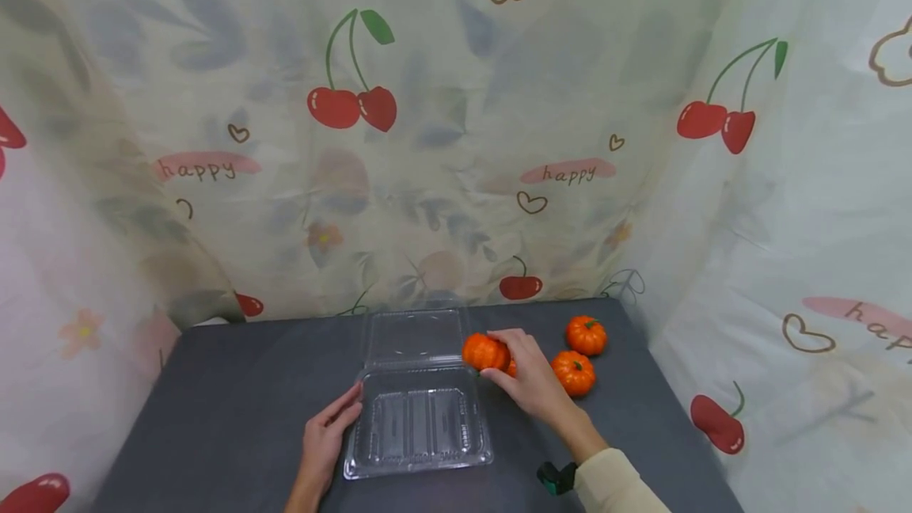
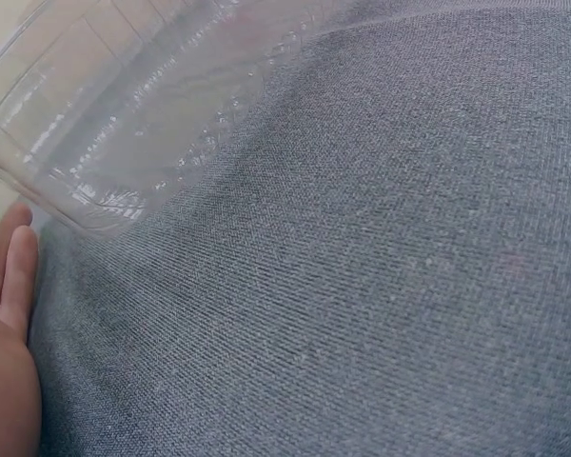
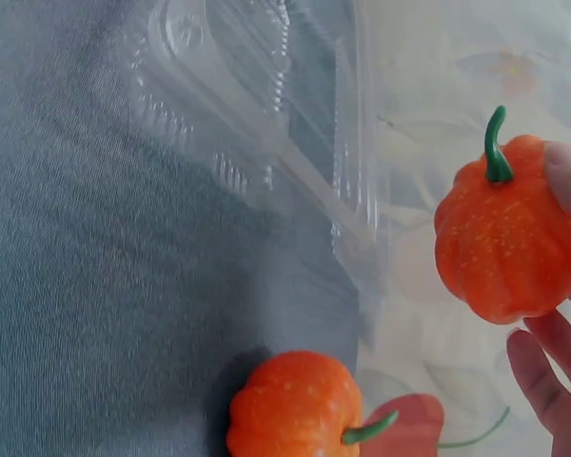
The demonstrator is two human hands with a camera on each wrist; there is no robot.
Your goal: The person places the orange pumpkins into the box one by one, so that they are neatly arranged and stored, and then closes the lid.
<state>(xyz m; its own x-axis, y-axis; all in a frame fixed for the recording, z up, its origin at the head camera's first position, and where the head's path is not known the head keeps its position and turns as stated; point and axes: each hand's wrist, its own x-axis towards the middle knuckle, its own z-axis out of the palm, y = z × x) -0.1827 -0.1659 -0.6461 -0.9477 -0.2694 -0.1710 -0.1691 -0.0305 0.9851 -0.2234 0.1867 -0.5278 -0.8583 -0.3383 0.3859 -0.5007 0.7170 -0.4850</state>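
My right hand point(image 1: 530, 378) grips a small orange toy pumpkin point(image 1: 484, 352) with a green stem, thumb and fingers at its side. It is held by the back right corner of a clear plastic clamshell box point(image 1: 420, 467), whose lid point(image 1: 413, 336) lies opened toward the back. In the right wrist view the pumpkin point(image 3: 509, 233) shows stem up, above the table. Another pumpkin point(image 1: 511, 368) is mostly hidden behind the right hand. My left hand point(image 1: 324, 434) has its extended fingers against the box's left side; the left wrist view shows those fingers point(image 2: 19, 276) beside the box corner.
Two more pumpkins, one at the back point(image 1: 587, 335) and one nearer point(image 1: 573, 373), lie right of the right hand. A dark grey cloth point(image 1: 235, 410) covers the table. Printed curtains point(image 1: 427, 180) hang behind and on both sides. Near the right wrist is a black device point(image 1: 557, 479).
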